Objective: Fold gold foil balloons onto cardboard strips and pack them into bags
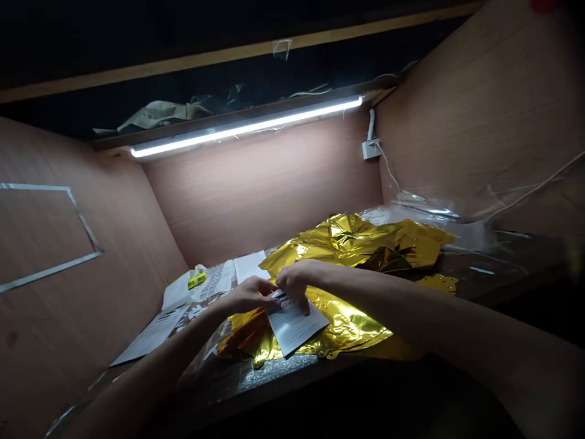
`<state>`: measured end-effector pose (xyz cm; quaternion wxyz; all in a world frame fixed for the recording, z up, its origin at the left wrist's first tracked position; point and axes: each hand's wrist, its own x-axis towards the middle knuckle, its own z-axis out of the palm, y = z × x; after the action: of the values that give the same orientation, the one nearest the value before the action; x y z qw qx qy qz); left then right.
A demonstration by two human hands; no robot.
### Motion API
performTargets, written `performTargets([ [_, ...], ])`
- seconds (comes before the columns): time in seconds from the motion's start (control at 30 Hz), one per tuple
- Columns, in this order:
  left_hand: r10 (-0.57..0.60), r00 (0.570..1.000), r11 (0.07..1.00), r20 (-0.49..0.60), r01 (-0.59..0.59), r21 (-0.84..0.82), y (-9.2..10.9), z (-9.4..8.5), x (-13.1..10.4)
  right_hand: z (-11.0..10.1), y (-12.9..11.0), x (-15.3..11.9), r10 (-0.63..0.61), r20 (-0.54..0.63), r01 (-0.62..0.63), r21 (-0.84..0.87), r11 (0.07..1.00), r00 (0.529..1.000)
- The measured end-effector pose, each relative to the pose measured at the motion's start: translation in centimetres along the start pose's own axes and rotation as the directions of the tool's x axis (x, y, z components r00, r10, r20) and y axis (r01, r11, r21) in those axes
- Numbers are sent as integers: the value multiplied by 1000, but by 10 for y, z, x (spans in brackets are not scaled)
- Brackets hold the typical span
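Observation:
A white printed leaflet lies tilted over crumpled gold foil sheets near the front edge of the bench. My left hand pinches the leaflet's upper left corner with closed fingers. From the right, my right hand reaches across, its fingers curled round the leaflet's top edge and a finger or thumb resting on its printed face. Both hands meet at that top edge, and they hide part of it. Shiny gold foil with scalloped edges spreads under and behind the leaflet.
Printed papers and a yellow label lie at left. Clear plastic bags are at the back right, near a cable and white socket box. A lit tube lamp hangs above. Wooden panels enclose the bench on three sides.

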<state>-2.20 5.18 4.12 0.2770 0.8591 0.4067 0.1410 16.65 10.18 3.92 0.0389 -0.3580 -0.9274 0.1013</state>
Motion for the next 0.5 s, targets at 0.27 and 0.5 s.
performTargets([
  [0.27,-104,981,847,-161,3,-532,-9,11,-2,-20,8,-45,-26,-63,30,73,997,998],
  [0.5,-298,825,613,-480,-219,-759,-24,5,2,-6,46,-55,209,-267,111,824,555,941],
])
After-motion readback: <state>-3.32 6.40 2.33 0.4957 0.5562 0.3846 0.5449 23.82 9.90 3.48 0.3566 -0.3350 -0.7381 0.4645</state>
